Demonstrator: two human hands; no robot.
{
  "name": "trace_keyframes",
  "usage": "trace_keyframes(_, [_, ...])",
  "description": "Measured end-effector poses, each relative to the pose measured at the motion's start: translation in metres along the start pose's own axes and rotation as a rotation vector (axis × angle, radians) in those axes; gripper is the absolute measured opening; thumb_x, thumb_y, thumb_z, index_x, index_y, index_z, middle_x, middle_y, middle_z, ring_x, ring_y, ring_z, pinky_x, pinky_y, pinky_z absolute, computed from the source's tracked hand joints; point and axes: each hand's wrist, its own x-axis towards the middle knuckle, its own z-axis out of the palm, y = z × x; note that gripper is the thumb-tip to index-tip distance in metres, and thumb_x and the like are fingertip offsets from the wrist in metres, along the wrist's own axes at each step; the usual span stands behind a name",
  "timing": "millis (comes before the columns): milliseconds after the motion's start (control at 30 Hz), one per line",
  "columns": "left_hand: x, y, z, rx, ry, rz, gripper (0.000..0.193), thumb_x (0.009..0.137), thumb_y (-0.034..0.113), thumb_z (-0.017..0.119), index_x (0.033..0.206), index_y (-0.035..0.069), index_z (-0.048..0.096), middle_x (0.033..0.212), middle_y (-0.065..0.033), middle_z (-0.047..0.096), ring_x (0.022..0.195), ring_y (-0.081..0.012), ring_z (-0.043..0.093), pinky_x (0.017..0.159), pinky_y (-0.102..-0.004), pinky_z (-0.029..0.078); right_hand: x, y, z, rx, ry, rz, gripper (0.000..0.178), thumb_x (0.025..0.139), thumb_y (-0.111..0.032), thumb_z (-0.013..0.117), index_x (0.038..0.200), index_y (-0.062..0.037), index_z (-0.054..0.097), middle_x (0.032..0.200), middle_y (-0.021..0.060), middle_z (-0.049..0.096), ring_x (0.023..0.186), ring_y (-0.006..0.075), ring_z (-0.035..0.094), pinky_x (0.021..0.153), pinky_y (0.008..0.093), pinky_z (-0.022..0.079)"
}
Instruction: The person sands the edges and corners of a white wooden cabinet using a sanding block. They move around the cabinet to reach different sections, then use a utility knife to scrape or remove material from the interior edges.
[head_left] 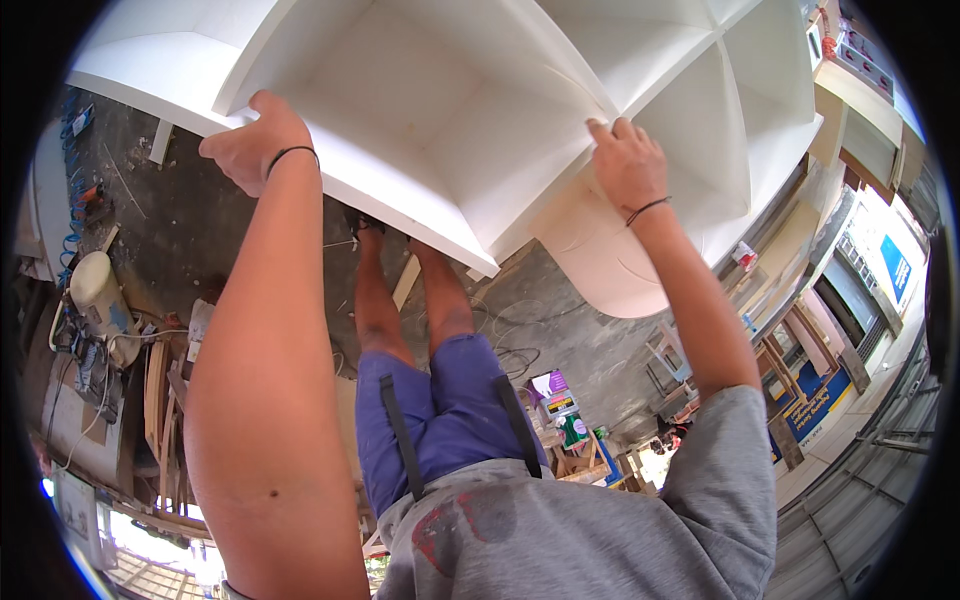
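Observation:
A large white shelf unit [400, 190] with square compartments fills the top of the head view. At the lower left of its middle compartment, my left hand [262, 145] is closed on the unit's front edge, thumb on the inner side and the other fingers partly hidden. My right hand [630, 165] grips the edge of a divider between two compartments, its fingers curled over the board. Below that hand, a white panel with a rounded end [600, 268] juts from the unit.
A grey concrete floor lies below, with thin cables and wood strips. To the left are a blue coiled hose [72, 240], a cream cylindrical tank [97, 285] and timber offcuts. Colourful containers [560, 408] stand near my legs. Boards and wooden frames [800, 340] crowd the right.

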Motion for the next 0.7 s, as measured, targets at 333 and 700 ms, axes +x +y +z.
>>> trace_keyframes(333, [-0.001,-0.001,-0.002,-0.008,-0.030,-0.002,0.056,0.085,0.036,0.057,0.117,-0.004,0.036,0.112,-0.0245,0.059,0.097,-0.0367,0.066,0.080,-0.0452,0.057,-0.071,-0.099,0.028,0.272,-0.029,-0.280,0.035,0.083,-0.016,0.058,0.117,-0.0142,0.064,0.094,0.0084,0.058,0.090,0.0256,0.059,0.073,0.0393,0.048])
trace_keyframes(700, [-0.003,-0.001,-0.003,0.002,-0.020,0.001,0.055,0.085,0.036,0.056,0.117,-0.005,0.036,0.111,-0.0245,0.059,0.096,-0.0359,0.067,0.079,-0.0442,0.058,-0.072,-0.102,0.027,0.068,-0.119,-0.240,0.036,0.087,-0.018,0.053,0.122,-0.0136,0.061,0.099,0.0080,0.058,0.093,0.0255,0.058,0.071,0.0393,0.047])
